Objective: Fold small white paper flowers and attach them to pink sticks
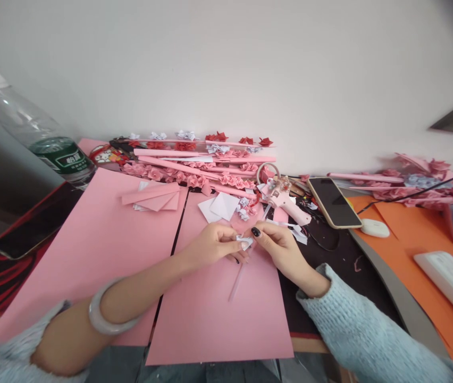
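Over the pink sheet (218, 319) | left hand (214, 244) and right hand (280, 247) both pinched shut on a small white paper flower (245, 242) atop a pink stick (239, 279) | best held steady, pressing lightly | stick's long axis runs from flower toward wearer, slightly left | glue gun (284, 202) just beyond.

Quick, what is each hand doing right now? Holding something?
Left hand: closed, pinching the small white paper flower.
Right hand: closed, pinching the same flower at the top of a thin pink stick.
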Motion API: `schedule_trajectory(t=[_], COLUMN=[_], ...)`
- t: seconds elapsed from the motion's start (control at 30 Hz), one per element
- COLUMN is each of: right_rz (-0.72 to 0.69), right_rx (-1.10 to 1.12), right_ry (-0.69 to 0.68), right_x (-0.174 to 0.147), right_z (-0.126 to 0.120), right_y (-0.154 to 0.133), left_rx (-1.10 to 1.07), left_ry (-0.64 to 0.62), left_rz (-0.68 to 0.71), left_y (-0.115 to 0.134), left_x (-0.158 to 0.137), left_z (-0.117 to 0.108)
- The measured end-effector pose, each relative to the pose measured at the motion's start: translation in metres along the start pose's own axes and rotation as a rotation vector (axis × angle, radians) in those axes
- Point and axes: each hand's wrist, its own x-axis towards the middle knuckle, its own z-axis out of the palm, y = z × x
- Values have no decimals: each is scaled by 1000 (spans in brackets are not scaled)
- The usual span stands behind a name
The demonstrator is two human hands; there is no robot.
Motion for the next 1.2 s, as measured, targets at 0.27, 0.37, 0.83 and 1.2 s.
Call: schedule_trajectory(t=[0.27, 0.37, 0.83, 1.2], right_rz=[-109, -133, -117, -239], right_rx=[-2, 0, -230, -461], right_ry=[-28, -31, -2, -234], right_x=[1, 1, -4, -4], right_z=[-1, -1, -1, 3], right_y=[1, 0, 3, 0], left_rx=[-52, -73, -15, 31], left_ry=[-43, -67, -148, -165], left_rz=[-40, -69, -41, -36], left_y=[0, 1, -3, -8], left_x=[0, 0, 0, 0], left_z=[-3, -4, -1, 0])
